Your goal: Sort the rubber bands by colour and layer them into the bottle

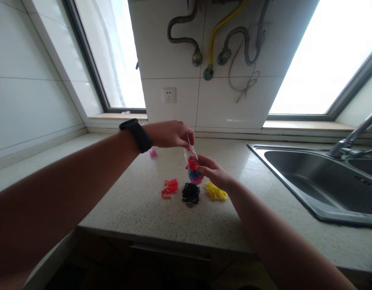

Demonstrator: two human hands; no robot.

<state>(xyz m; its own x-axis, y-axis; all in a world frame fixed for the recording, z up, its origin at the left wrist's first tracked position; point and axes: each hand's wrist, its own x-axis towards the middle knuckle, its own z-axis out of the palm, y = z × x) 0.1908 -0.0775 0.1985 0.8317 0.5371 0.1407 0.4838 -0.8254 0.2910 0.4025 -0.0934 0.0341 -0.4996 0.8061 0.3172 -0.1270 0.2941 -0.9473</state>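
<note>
A small clear bottle is held by my right hand, whose fingers wrap round its side. Inside the bottle lie layers of red, blue and pink bits. Over its mouth, my left hand is closed in a pinch on a thin pale stick that reaches down into the neck. On the counter below are three small piles: red rubber bands, black rubber bands and yellow rubber bands. A small pink cap sits beyond my left forearm. My left wrist wears a black band.
The speckled stone counter ends at a front edge near me. A steel sink with a faucet is set in at the right. The tiled wall behind carries a power socket, hoses and a yellow pipe, between two windows.
</note>
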